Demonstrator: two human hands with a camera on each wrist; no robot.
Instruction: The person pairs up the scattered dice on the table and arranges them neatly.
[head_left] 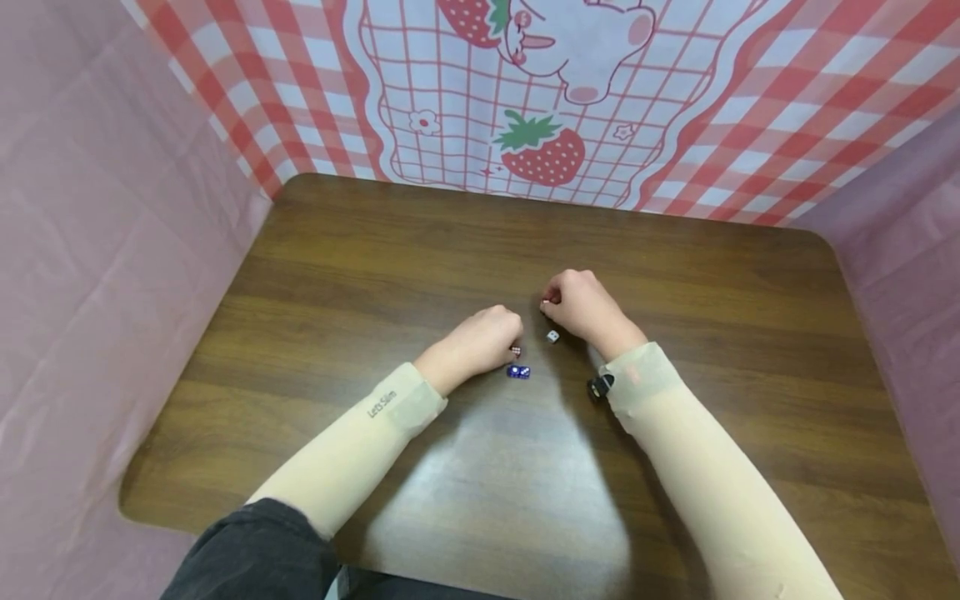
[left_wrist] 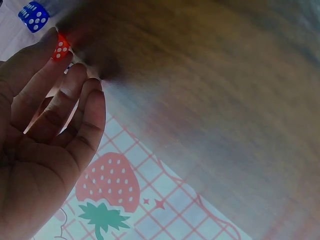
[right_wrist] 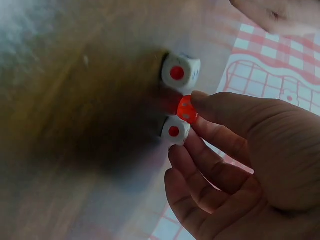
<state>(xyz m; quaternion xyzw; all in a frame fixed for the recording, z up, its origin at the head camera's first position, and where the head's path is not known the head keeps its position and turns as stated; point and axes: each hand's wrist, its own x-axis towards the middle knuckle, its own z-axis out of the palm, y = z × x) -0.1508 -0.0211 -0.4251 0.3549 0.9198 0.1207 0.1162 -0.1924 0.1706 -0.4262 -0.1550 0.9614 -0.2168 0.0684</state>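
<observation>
My left hand (head_left: 477, 342) pinches a red die (left_wrist: 61, 47) with white dots between thumb and index finger, low over the table. Two blue dice (head_left: 518, 372) sit side by side just in front of that hand; one blue die (left_wrist: 34, 17) shows near the thumb in the left wrist view. Across from it, my right hand (head_left: 587, 310) pinches another red die (right_wrist: 187, 110) between thumb and fingers. On either side of this red die in the right wrist view are a larger white die (right_wrist: 180, 72) and a smaller white die (right_wrist: 175, 132), each showing one red dot.
The brown wooden table (head_left: 360, 267) has rounded corners. A red-and-white checked cloth (head_left: 465, 125) with strawberries hangs along its far edge, and pink cloth (head_left: 90, 250) hangs at the sides. A small black device (head_left: 600, 386) sits at my right wrist.
</observation>
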